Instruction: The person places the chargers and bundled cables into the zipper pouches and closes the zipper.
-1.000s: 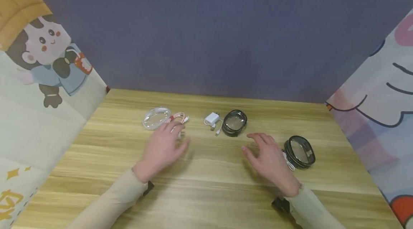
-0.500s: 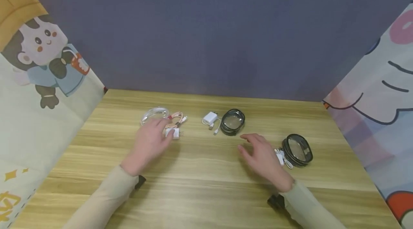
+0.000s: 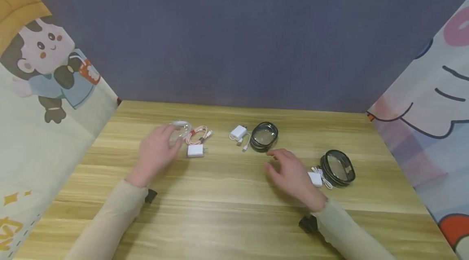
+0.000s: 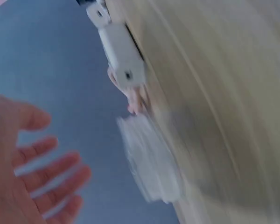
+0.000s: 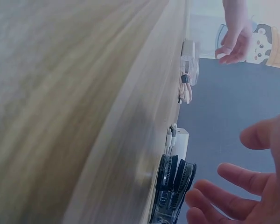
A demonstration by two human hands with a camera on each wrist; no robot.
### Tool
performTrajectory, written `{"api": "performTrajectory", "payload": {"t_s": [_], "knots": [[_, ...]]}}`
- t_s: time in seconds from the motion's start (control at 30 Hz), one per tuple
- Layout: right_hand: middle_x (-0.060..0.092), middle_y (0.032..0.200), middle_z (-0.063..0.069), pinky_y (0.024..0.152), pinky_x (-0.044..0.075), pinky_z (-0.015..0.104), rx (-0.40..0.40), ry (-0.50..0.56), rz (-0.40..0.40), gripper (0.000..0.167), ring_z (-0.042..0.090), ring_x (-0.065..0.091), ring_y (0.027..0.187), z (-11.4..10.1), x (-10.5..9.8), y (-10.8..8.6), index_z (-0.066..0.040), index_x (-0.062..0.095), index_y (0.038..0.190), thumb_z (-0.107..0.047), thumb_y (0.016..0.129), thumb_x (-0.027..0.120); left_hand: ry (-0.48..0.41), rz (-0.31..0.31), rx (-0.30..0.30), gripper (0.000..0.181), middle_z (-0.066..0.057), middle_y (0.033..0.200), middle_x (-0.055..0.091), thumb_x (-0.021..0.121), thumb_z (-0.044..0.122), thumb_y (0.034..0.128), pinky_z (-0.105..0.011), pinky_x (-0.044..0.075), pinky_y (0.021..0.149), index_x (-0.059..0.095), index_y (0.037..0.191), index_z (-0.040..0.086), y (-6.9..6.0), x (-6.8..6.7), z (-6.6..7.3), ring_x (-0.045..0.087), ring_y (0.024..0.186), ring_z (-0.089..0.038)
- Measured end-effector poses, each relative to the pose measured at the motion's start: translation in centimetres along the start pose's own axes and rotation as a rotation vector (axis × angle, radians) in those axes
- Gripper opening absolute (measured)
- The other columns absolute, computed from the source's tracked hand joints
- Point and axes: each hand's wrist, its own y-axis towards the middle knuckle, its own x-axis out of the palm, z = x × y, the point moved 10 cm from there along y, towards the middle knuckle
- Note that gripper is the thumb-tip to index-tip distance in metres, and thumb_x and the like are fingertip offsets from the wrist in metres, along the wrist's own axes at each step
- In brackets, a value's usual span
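Above the left end of the row, my left hand hovers with fingers spread and loosely bent, partly covering a clear oval case. In the left wrist view a gap shows between those fingers and the clear case. Beside it lie a coiled pink cable and a white charger plug. My right hand, fingers relaxed and holding nothing, hangs just in front of a clear case with black zip edging. Left of that case are another white charger plug and a short white cable.
A second black-edged clear case lies to the right, with a white charger plug and a white cable against it. A dark partition stands behind the wooden table, with printed panels on both sides.
My left hand has moved left and back from over the pink cable and plug, which now show fully. My right hand has shifted slightly left, uncovering the right-hand charger plug.
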Motion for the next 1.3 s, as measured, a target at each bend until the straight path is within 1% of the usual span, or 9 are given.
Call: {"api": "performTrajectory", "payload": {"t_s": [0.13, 0.27, 0.37, 0.57, 0.77, 0.97, 1.07, 1.23, 1.3], "knots": [[0.066, 0.12, 0.01, 0.09, 0.052, 0.047, 0.004, 0.008, -0.012, 0.036, 0.028, 0.063, 0.105, -0.1, 0.0, 0.2, -0.007, 0.064, 0.122, -0.03, 0.094, 0.067, -0.011, -0.012, 0.101, 0.033, -0.018, 0.119, 0.065, 0.068, 0.018, 0.0902, -0.056, 0.049, 0.092, 0.064, 0.12, 0.004, 0.6, 0.4, -0.9, 0.06, 0.108, -0.04], [0.066, 0.118, 0.008, 0.087, 0.053, 0.046, 0.009, 0.042, -0.023, 0.033, 0.027, 0.063, 0.102, -0.3, -0.2, 0.6, -0.008, 0.064, 0.121, -0.026, 0.094, 0.067, -0.018, -0.026, 0.157, 0.033, -0.015, 0.119, 0.065, 0.068, 0.019, 0.089, -0.054, 0.049, 0.094, 0.065, 0.119, 0.004, 1.1, 0.6, -1.8, 0.06, 0.11, -0.038], [0.066, 0.114, 0.008, 0.085, 0.053, 0.046, 0.0, 0.07, -0.019, 0.03, 0.028, 0.064, 0.101, -0.7, -0.5, 1.3, -0.008, 0.065, 0.12, -0.023, 0.094, 0.067, -0.023, -0.072, 0.15, 0.036, -0.014, 0.125, 0.063, 0.069, 0.021, 0.0892, -0.054, 0.047, 0.098, 0.063, 0.122, 0.006, 1.4, 1.1, -2.5, 0.057, 0.116, -0.036], [0.067, 0.111, 0.008, 0.086, 0.052, 0.045, -0.047, 0.094, -0.031, 0.029, 0.027, 0.063, 0.101, -1.7, -0.5, 2.5, -0.008, 0.065, 0.119, -0.022, 0.094, 0.067, -0.001, -0.178, 0.094, 0.048, -0.017, 0.14, 0.054, 0.071, 0.028, 0.0888, -0.058, 0.039, 0.106, 0.06, 0.13, 0.007, 1.6, 2.4, -3.8, 0.047, 0.129, -0.038], [0.067, 0.113, 0.008, 0.087, 0.052, 0.043, -0.051, 0.135, -0.058, 0.03, 0.024, 0.064, 0.101, -2.1, 0.3, 3.4, -0.007, 0.066, 0.12, -0.023, 0.096, 0.066, 0.02, -0.252, 0.056, 0.059, -0.019, 0.151, 0.042, 0.069, 0.032, 0.0912, -0.065, 0.038, 0.103, 0.052, 0.143, 0.01, 1.5, 3.2, -4.5, 0.042, 0.133, -0.045], [0.066, 0.12, 0.009, 0.091, 0.053, 0.041, -0.049, 0.189, -0.067, 0.035, 0.024, 0.064, 0.107, -2.7, 0.9, 4.5, -0.005, 0.064, 0.128, -0.021, 0.097, 0.064, 0.017, -0.28, 0.044, 0.062, -0.018, 0.153, 0.039, 0.07, 0.031, 0.0908, -0.068, 0.042, 0.096, 0.05, 0.146, 0.012, 1.5, 3.6, -4.9, 0.045, 0.13, -0.048], [0.066, 0.123, 0.011, 0.092, 0.053, 0.041, -0.074, 0.231, -0.066, 0.039, 0.026, 0.063, 0.11, -3.2, 1.3, 5.2, -0.003, 0.062, 0.131, -0.02, 0.096, 0.065, 0.021, -0.287, 0.033, 0.062, -0.018, 0.154, 0.039, 0.071, 0.031, 0.0896, -0.068, 0.043, 0.094, 0.051, 0.145, 0.011, 1.6, 3.8, -5.1, 0.045, 0.13, -0.048], [0.064, 0.129, 0.012, 0.096, 0.052, 0.045, -0.097, 0.353, -0.092, 0.042, 0.028, 0.061, 0.114, -3.8, 2.3, 6.1, -0.003, 0.06, 0.133, -0.017, 0.095, 0.067, 0.016, -0.3, 0.028, 0.061, -0.018, 0.153, 0.041, 0.072, 0.029, 0.0887, -0.068, 0.041, 0.097, 0.053, 0.143, 0.011, 1.7, 4.2, -5.3, 0.044, 0.131, -0.047], [0.064, 0.129, 0.012, 0.096, 0.051, 0.047, -0.083, 0.403, -0.104, 0.042, 0.028, 0.061, 0.115, -3.8, 2.7, 6.4, -0.003, 0.06, 0.133, -0.015, 0.094, 0.069, 0.008, -0.3, 0.025, 0.06, -0.017, 0.152, 0.042, 0.073, 0.03, 0.088, -0.067, 0.041, 0.099, 0.054, 0.142, 0.011, 1.7, 4.2, -5.3, 0.045, 0.131, -0.046]]}}
